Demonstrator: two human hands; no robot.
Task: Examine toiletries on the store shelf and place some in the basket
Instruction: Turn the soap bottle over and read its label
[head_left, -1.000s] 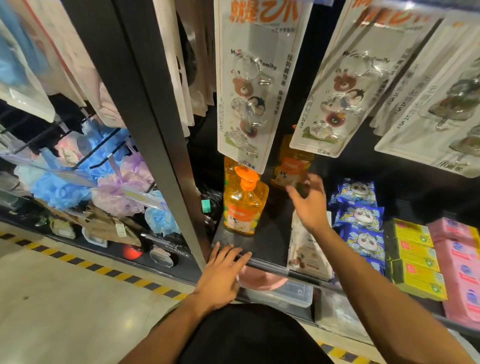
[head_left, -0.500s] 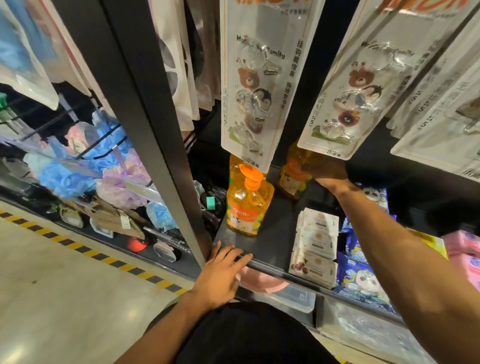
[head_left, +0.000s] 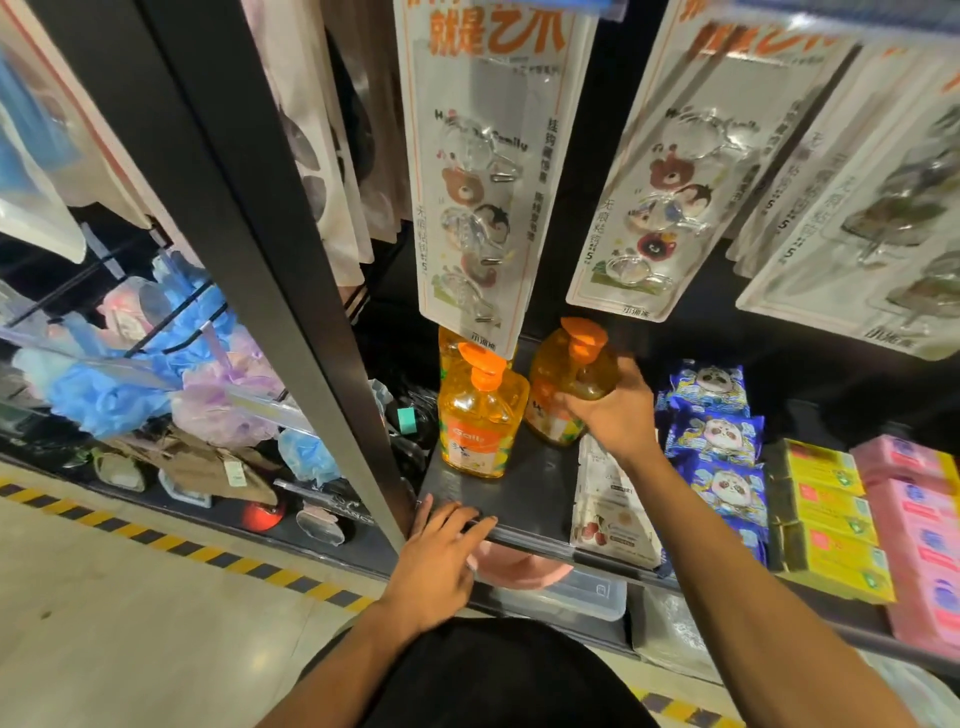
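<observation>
My right hand (head_left: 613, 410) grips an orange pump bottle (head_left: 569, 374) of liquid soap, tilted and lifted slightly off the dark shelf (head_left: 524, 499). A second, matching orange bottle (head_left: 480, 415) stands upright to its left, with a third one partly hidden behind it under a hanging pack. My left hand (head_left: 441, 551) rests with straight fingers on the shelf's front edge. No basket is in view.
Hook packs (head_left: 483, 171) hang above the bottles. Blue panda packets (head_left: 711, 431), white sachets (head_left: 610, 509), and yellow (head_left: 826, 514) and pink (head_left: 914, 525) boxes lie to the right. A black upright post (head_left: 249, 218) divides off bath sponges (head_left: 156, 374) at left.
My right hand reached to the back of the shelf, took hold of the rear orange bottle and has drawn it forward and up. My left hand has stayed on the shelf edge.
</observation>
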